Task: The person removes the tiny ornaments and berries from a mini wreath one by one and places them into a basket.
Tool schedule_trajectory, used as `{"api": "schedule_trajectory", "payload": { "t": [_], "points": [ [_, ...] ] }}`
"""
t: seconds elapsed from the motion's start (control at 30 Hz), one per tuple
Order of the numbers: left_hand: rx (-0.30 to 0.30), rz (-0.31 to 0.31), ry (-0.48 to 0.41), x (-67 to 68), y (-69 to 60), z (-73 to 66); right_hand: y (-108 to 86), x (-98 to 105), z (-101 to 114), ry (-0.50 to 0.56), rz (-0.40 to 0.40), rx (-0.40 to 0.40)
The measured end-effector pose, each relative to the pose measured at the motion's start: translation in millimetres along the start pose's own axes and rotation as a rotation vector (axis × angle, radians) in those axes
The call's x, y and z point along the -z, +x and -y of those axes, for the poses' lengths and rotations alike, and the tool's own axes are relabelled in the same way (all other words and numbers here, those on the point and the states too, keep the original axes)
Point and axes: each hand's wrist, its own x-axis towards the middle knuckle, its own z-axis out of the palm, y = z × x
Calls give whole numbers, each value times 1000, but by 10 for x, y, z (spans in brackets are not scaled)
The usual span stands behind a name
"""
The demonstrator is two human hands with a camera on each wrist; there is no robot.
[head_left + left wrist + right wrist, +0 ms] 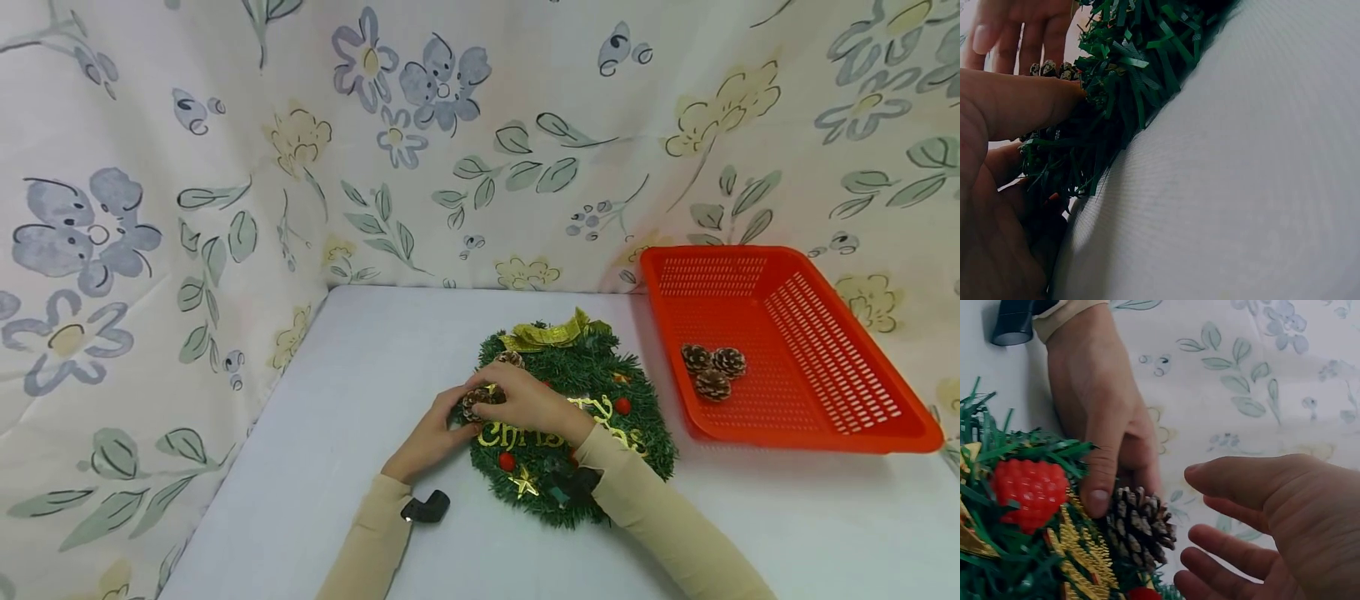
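Note:
A green tinsel wreath (645, 392) lies on the white table, with gold "Christmas" lettering (506, 436), red berries (1030, 494) and a gold bow (551, 333). On its left side sits a brown pine cone (1141, 528) with pale-tipped scales. My left hand (429, 437) grips the wreath's left edge, thumb over the tinsel beside the cone and fingers around the outer side. Above the wreath, my right hand (528, 404) is beside the same cone; the right wrist view shows its fingers loosely bent and apart from the cone. Another pine cone (510, 358) sits higher on the wreath.
A red plastic basket (810, 443) with slotted walls stands on the right. Several pine cones (712, 385) lie at its left side. A floral curtain (480, 142) hangs behind and left of the table. Black devices (426, 507) are worn on the wrists.

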Motion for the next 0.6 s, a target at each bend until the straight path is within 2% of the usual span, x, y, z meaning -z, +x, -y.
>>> {"api": "schedule_trajectory", "payload": {
  "t": [0.2, 0.6],
  "points": [
    [11, -3, -29, -2, -9, -9, 0, -72, -28, -44, 36, 2],
    [17, -6, -40, -5, -10, 14, 27, -130, -4, -57, 60, -72]
  ]
}}
